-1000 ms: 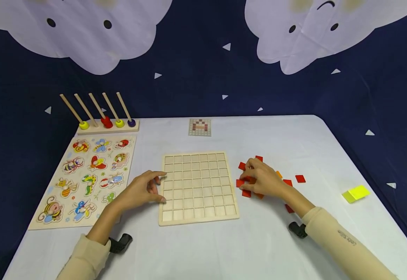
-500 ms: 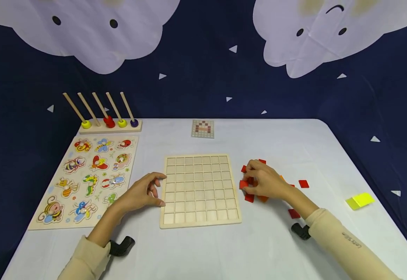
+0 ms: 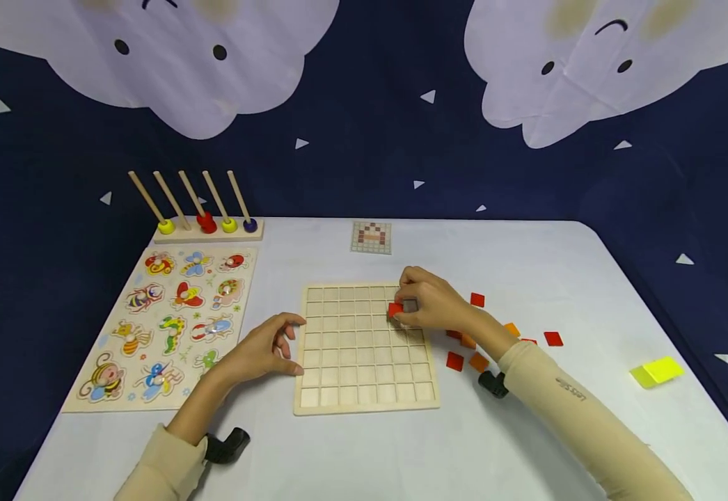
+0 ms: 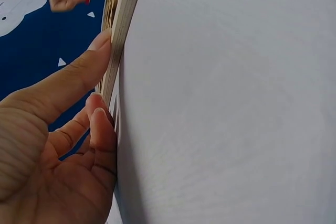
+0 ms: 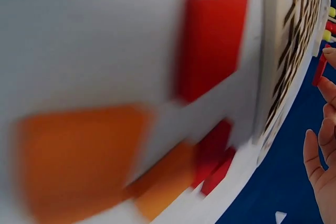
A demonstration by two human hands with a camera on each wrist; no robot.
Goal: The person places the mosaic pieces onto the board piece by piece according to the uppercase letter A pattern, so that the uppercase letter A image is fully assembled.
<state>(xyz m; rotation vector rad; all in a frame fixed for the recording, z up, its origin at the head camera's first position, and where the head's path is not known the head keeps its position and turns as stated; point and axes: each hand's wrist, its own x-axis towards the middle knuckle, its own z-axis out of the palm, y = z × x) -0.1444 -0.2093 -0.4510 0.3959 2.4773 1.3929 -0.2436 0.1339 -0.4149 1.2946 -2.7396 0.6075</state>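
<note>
A wooden grid board with square cells lies at the middle of the table. My left hand rests thumb and fingertips against its left rim, the thumb and index finger spread apart. In the left wrist view the thumb touches the board's edge. Over the upper right cells, my right hand pinches a red square tile; the right wrist view shows that red tile between fingertips. Loose red tiles and orange tiles lie right of the board, partly hidden by the forearm.
An insect peg puzzle lies at the left, with a stacking rack of upright pegs behind it. A small pattern card sits beyond the board. A yellow block is at the far right of the white table.
My right hand has moved left from the tile pile to above the board, carrying a red tile. My left hand stays at the board's left rim. The head view has shifted slightly.
</note>
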